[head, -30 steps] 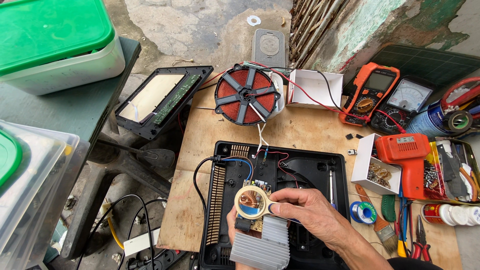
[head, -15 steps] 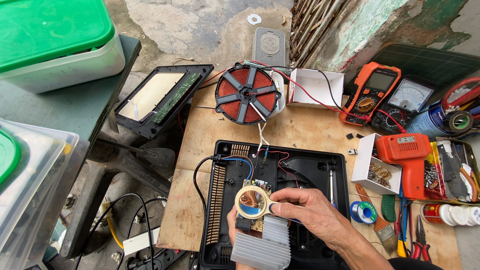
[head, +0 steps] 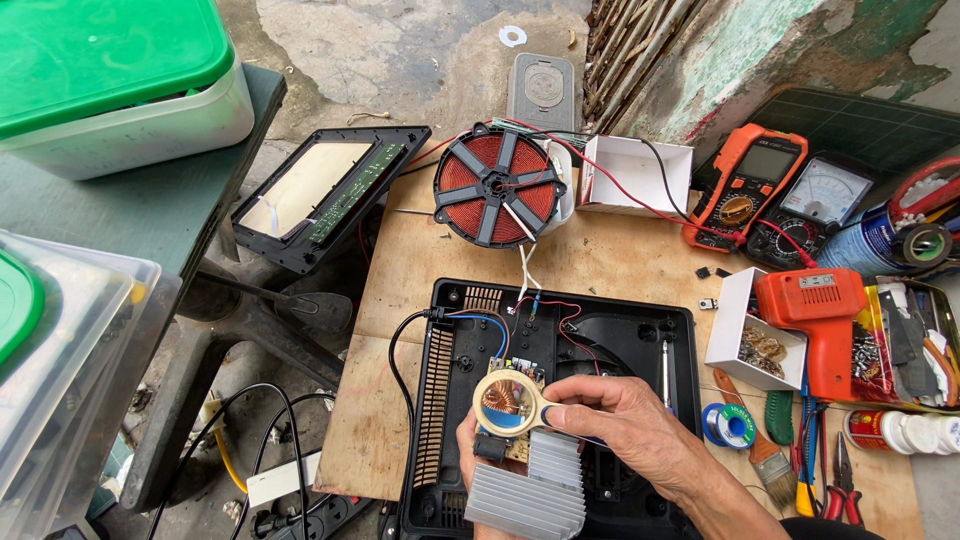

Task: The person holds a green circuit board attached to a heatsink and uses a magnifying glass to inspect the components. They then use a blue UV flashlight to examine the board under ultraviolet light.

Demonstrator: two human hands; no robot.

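The left hand (head: 468, 450), mostly hidden under the work, seemed to be curled around one small circuit board with a ribbed grey aluminium heat sink (head: 528, 488), held over the open black plastic cooker base (head: 445, 400). The right hand (head: 625, 435) was closed, thumb and fingers pinched on the handle of one round yellow-rimmed magnifying glass (head: 502, 402) just above the board. Beyond lay one red copper induction coil (head: 497, 185), two meters (head: 775, 195) and one orange soldering gun (head: 815, 315).
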